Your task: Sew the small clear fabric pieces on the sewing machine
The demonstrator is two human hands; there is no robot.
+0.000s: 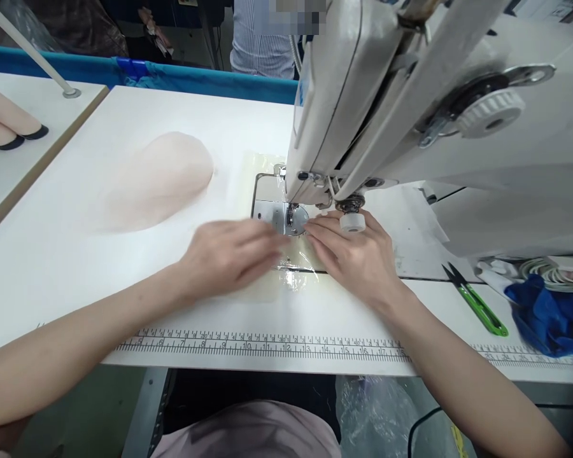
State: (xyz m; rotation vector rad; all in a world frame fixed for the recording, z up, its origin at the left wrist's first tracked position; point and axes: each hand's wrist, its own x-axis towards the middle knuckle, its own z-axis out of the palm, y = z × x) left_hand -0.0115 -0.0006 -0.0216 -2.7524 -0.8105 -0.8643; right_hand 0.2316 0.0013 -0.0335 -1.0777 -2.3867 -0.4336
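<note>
1. Your left hand [229, 254] and right hand [356, 254] lie flat, fingers open, pressing the pale fabric piece [267, 289] at the presser foot [293, 219].
2. You're positioning; next calls for aligning the edge.

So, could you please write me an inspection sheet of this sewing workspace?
Surface: white table, ruler strip along front edge.
Job's things: sewing machine; pale fabric under both hands at the presser foot.
Clutter: beige fabric pile, green snips, blue cloth.
Hands: left hand blurred, flat; right hand flat.
Cables: black cable under table.
Surroundings: person in striped shirt behind.
</note>
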